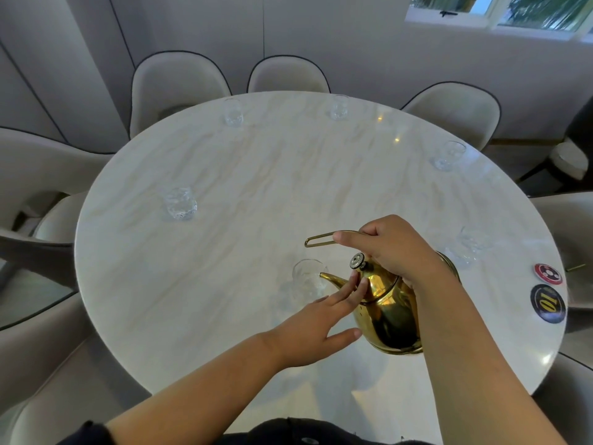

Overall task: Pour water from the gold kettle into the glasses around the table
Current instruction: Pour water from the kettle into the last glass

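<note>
The gold kettle (390, 311) hangs tilted above the round marble table (224, 284), spout pointing left at the rim of a clear glass (308, 277). My right hand (396, 247) grips its thin wire handle from above. My left hand (316, 327) has spread fingers, the fingertips resting on the kettle's side by the spout base. The lid knob (357, 261) sits just under my right hand. Other clear glasses stand around the table's edge: one at the left (179, 203), two at the far side (233, 113) (339, 107), two at the right (447, 155) (470, 247).
Pale upholstered chairs (179, 81) ring the table closely on all sides. Two round coasters, one red (548, 273) and one black with gold print (547, 304), lie near the table's right edge. A window is at the top right.
</note>
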Demonstrator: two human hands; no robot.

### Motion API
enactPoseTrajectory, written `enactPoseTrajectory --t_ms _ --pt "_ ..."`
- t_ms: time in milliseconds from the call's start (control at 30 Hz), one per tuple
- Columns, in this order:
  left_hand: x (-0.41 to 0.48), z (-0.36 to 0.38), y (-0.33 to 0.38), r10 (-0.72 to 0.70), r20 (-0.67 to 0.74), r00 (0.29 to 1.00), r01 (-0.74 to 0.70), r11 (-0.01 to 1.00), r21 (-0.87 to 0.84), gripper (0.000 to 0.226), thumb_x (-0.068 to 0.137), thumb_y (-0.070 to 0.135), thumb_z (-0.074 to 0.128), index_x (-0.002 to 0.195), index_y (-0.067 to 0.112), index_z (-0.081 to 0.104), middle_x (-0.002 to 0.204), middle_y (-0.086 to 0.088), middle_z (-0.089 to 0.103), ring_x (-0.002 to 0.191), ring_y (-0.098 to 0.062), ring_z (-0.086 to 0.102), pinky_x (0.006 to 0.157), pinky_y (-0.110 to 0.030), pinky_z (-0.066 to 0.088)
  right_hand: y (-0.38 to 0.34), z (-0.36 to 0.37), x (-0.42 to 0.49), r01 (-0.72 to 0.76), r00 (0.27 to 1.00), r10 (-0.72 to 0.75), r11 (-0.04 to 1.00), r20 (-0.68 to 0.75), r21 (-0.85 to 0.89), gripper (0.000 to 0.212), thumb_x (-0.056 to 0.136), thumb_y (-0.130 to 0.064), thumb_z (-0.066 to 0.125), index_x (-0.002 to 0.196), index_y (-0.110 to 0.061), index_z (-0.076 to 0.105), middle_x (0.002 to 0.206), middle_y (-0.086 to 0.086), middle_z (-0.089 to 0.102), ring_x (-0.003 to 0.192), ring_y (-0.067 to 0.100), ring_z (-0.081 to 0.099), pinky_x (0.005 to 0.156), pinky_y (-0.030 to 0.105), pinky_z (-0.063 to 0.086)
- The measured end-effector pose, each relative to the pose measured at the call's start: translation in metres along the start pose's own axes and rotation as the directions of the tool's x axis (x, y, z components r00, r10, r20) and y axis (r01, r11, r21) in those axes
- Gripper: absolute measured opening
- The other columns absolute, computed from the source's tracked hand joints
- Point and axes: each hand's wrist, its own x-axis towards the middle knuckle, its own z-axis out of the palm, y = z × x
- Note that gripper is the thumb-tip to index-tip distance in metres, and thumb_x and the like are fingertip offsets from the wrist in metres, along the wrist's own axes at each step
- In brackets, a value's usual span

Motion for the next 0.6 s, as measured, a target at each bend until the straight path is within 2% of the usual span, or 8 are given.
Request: enactPoseTrajectory --t_ms 200,367,600 --pt "-0.0005 0.0008 -0.0005 0.0 -0.006 1.0 0.0 1.0 0.007 0.064 0.099 0.044 0.035 0.137 0.05 -0.016 0.149 0.023 -0.024 0.143 -0.011 0.018 0.113 -0.023 0.014 -0.0004 0.0013 0.0004 0.003 1.0 -0.003 1.0 0.006 0.004 0.053 0.075 -0.055 0.067 0.059 -0.005 0.054 0.053 0.006 0.035 0.056 0.023 0.039 0.058 0.032 0.035" --pt "0.0001 -0.0003 0.0006 -0.003 -0.01 1.0 0.003 1.0 0.007 0.064 0.099 0.044 0.035 0.137 0.05 -0.016 0.149 0.023 -0.024 0.143 -0.011 0.018 0.112 -0.022 0.014 -0.0018 0.0003 0.0008 0.002 1.0 -0.002 1.0 0.006 0.009 0.053 0.075 -0.053 0.068 0.055 -0.009 0.046 0.051 0.003 0.03 0.054 0.021 0.035 0.057 0.032 0.033" --pt "0.0011 -0.0004 0.0019 -0.002 -0.005 1.0 0.002 1.0 -0.001 0.064 0.099 0.043 0.036 0.137 0.049 -0.016 0.149 0.024 -0.023 0.143 -0.008 0.016 0.114 -0.023 0.013 -0.0007 -0.0009 0.0019 0.0 1.0 0.0 1.0 0.017 -0.008 0.054 0.074 -0.055 0.067 0.058 -0.008 0.048 0.057 0.009 0.034 0.056 0.022 0.037 0.057 0.032 0.034"
